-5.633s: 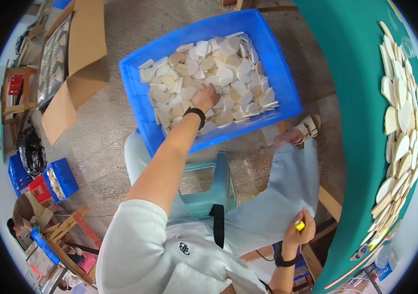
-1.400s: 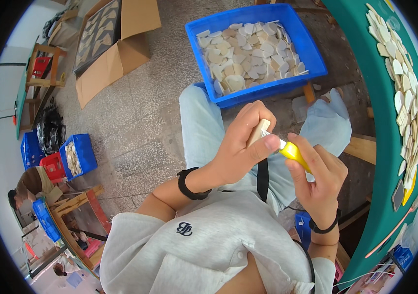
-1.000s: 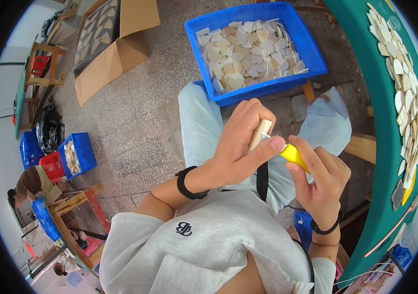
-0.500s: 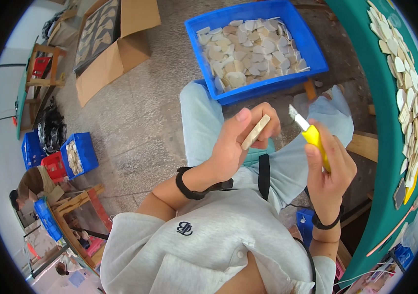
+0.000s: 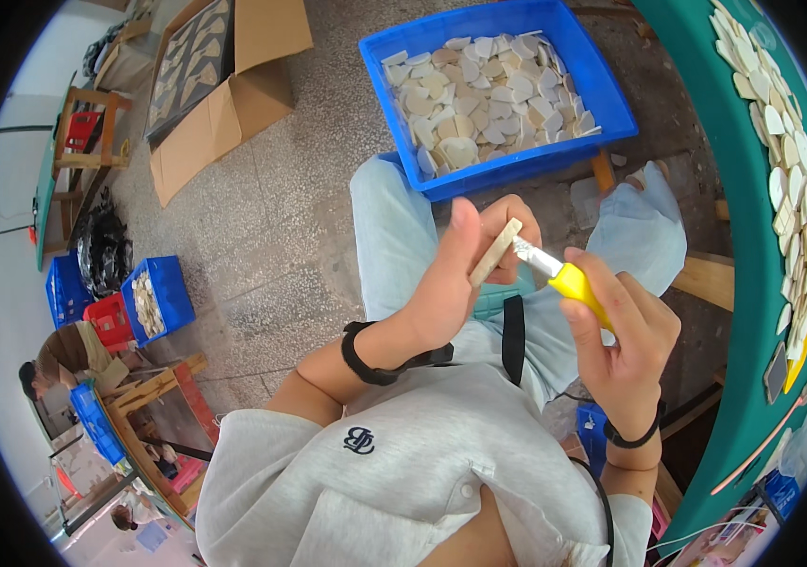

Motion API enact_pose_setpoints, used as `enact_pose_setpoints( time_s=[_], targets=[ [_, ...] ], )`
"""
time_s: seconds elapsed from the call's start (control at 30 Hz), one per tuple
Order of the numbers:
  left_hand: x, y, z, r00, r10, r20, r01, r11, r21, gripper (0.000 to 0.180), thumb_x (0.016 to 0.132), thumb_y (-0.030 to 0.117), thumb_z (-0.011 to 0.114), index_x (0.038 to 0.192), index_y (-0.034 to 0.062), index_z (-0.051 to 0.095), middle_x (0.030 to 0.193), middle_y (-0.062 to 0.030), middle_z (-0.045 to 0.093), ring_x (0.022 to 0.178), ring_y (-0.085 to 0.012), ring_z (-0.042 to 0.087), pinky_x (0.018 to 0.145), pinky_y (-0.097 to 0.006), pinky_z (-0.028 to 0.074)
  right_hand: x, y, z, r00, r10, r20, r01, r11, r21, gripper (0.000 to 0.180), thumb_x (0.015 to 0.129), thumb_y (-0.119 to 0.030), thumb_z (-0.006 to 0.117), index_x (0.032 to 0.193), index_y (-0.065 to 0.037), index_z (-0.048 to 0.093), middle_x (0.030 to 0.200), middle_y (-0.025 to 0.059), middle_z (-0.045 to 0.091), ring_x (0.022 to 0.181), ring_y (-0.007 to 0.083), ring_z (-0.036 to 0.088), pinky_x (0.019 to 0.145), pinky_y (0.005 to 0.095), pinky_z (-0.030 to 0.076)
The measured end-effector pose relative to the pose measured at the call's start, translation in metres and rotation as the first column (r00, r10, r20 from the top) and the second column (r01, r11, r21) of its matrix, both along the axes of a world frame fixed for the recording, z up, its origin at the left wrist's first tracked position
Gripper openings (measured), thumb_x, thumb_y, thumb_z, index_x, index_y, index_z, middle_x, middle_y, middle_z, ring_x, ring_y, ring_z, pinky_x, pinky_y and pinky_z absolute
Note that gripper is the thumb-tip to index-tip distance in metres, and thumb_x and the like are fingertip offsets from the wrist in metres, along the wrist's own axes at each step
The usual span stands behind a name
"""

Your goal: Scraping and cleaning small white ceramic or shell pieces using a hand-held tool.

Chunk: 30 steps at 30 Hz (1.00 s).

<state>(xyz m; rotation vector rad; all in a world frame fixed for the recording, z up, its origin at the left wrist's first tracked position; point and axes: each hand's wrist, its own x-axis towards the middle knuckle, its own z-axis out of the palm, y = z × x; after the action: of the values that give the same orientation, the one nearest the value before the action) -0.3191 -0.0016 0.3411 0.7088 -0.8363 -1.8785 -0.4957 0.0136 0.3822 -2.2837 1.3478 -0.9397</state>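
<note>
Over my lap, my left hand (image 5: 465, 260) grips a flat, pale cream piece (image 5: 495, 252) between thumb and fingers, edge toward me. My right hand (image 5: 626, 331) is wrapped round a yellow-handled utility knife (image 5: 577, 292). Its silvery blade, with whitish matter at the tip, points left and is at the upper end of the piece; whether it touches cannot be made out. Beyond my hands, a blue bin (image 5: 524, 168) holds many similar flat, rounded pieces (image 5: 489, 99).
At right, a green-topped table (image 5: 739, 312) carries a long row of pale pieces (image 5: 786, 180), a phone (image 5: 775, 371) and a thin pink stick (image 5: 753, 455). An open cardboard box (image 5: 197, 142) stands far left. Another person (image 5: 77, 354) sits at the left near blue and red bins.
My right hand has moved the knife left and slightly down, so its blade tip is now at the piece. My left hand stays nearly in place.
</note>
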Motion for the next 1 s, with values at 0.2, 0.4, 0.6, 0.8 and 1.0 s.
enact_pose_setpoints(
  time_s=[0.2, 0.4, 0.6, 0.8, 1.0],
  targets=[
    [-0.0011, 0.0037, 0.0023, 0.922, 0.143, 0.36, -0.021, 0.946, -0.322, 0.052, 0.088, 0.061, 0.035, 0.084, 0.0096, 0.04, 0.08, -0.0013, 0.037, 0.072, -0.0103, 0.031, 0.065, -0.023, 0.026, -0.0009, 0.0011, 0.0044, 0.994, 0.023, -0.102, -0.026, 0.999, -0.022, 0.034, 0.074, -0.024, 0.071, 0.104, -0.008, 0.065, 0.055, 0.001, 0.045, 0.041, 0.0139, 0.042, 0.039, 0.0271, 0.031],
    [-0.0006, 0.0042, 0.0016, 0.914, 0.184, 0.361, -0.04, 0.927, -0.373, 0.037, 0.089, 0.044, 0.048, 0.086, 0.008, 0.041, 0.083, -0.0025, 0.037, 0.075, -0.0116, 0.032, 0.069, -0.024, 0.028, -0.0013, 0.0015, 0.0059, 0.991, 0.03, -0.133, -0.036, 0.998, -0.044, 0.035, 0.074, -0.025, 0.071, 0.104, -0.009, 0.065, 0.054, 0.0004, 0.044, 0.04, 0.0134, 0.041, 0.038, 0.0268, 0.03],
    [0.0013, 0.0046, -0.0029, 0.872, 0.247, 0.422, -0.036, 0.893, -0.448, 0.033, 0.09, 0.039, 0.049, 0.086, 0.0076, 0.041, 0.083, -0.0023, 0.037, 0.075, -0.0111, 0.032, 0.067, -0.023, 0.028, -0.0016, 0.0022, 0.0067, 0.981, 0.017, -0.194, -0.036, 0.995, -0.095, 0.036, 0.073, -0.026, 0.072, 0.104, -0.009, 0.065, 0.053, -0.0002, 0.041, 0.04, 0.0131, 0.039, 0.037, 0.0266, 0.029],
    [0.0028, 0.0042, -0.0057, 0.842, 0.275, 0.463, -0.02, 0.875, -0.484, 0.031, 0.091, 0.036, 0.051, 0.086, 0.0078, 0.042, 0.081, -0.0007, 0.036, 0.071, -0.0094, 0.031, 0.063, -0.021, 0.028, -0.0021, 0.0012, 0.0068, 0.974, 0.001, -0.226, -0.023, 0.995, -0.094, 0.035, 0.073, -0.024, 0.071, 0.104, -0.009, 0.065, 0.054, 0.0, 0.041, 0.041, 0.0133, 0.04, 0.038, 0.0269, 0.03],
    [-0.0006, 0.0045, -0.0037, 0.879, 0.259, 0.4, -0.098, 0.92, -0.38, 0.031, 0.083, 0.03, 0.065, 0.081, 0.0059, 0.046, 0.073, -0.0016, 0.039, 0.066, -0.0132, 0.035, 0.06, -0.027, 0.03, -0.0019, -0.0009, 0.0017, 0.988, -0.075, -0.131, 0.067, 0.996, -0.065, 0.035, 0.074, -0.023, 0.071, 0.105, -0.009, 0.064, 0.056, 0.0009, 0.044, 0.042, 0.0145, 0.042, 0.039, 0.0278, 0.032]
  ],
)
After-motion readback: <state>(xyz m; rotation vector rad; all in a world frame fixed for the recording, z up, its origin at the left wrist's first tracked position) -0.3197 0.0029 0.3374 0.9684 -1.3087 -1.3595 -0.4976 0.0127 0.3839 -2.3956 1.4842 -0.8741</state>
